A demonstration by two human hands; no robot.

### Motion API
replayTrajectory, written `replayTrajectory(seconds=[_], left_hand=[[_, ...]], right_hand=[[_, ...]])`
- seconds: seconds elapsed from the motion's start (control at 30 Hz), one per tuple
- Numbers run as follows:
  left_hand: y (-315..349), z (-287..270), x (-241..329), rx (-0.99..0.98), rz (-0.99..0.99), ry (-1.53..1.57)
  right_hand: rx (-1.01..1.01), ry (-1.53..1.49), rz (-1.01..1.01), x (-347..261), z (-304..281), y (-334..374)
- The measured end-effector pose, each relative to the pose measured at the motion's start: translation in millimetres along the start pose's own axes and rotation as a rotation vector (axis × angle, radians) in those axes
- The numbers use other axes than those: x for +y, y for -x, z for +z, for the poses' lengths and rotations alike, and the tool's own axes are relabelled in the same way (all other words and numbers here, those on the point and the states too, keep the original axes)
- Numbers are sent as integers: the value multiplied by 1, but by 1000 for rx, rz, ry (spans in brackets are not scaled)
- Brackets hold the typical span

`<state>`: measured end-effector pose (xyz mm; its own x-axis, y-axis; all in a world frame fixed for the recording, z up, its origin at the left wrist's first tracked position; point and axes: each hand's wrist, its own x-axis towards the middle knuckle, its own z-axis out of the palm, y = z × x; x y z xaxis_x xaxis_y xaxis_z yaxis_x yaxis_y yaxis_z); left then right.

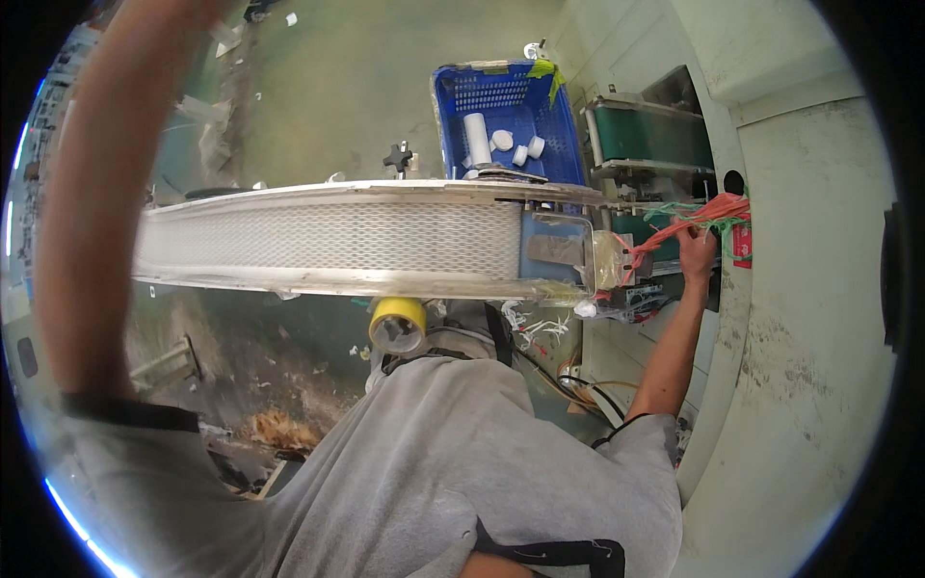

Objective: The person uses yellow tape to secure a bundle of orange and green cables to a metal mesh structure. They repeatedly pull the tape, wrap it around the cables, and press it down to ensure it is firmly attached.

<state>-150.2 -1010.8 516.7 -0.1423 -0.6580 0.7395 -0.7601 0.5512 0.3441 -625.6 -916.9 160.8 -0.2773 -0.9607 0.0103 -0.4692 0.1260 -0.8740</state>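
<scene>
1. Blurred and bare, the raised left arm (87, 202) fills the left side; its hand lies beyond the upper edge, so I cannot tell its grip.
2. Below spreads a grey cloth shirt with black trim (414, 443).
3. The bare right hand (698, 254) touches a bundle of thin red and green strands (723, 206) beside the pale green machine housing (809, 279); whether its fingers clench them, I cannot tell.
4. Left of that hand runs a long conveyor with a white mesh-patterned belt (337, 241).
5. Beyond it, a blue perforated plastic crate (563, 135) contains a white cylinder (476, 140).
</scene>
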Motion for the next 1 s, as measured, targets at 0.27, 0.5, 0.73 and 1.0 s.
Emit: replayTrajectory(seconds=[0.27, 0.5, 0.73, 1.0], left_hand=[[199, 53, -90, -291, -916, 653], [282, 85, -116, -447, -1260, 772], [321, 106, -134, -554, -1410, 788], [345, 119, -116, -721, -1496, 655]], right_hand=[[-30, 607, -75, 59, -59, 0], [-103, 492, 174, 100, -60, -28], [-72, 633, 196, 135, -75, -53], [-72, 676, 240, 137, -84, -45]])
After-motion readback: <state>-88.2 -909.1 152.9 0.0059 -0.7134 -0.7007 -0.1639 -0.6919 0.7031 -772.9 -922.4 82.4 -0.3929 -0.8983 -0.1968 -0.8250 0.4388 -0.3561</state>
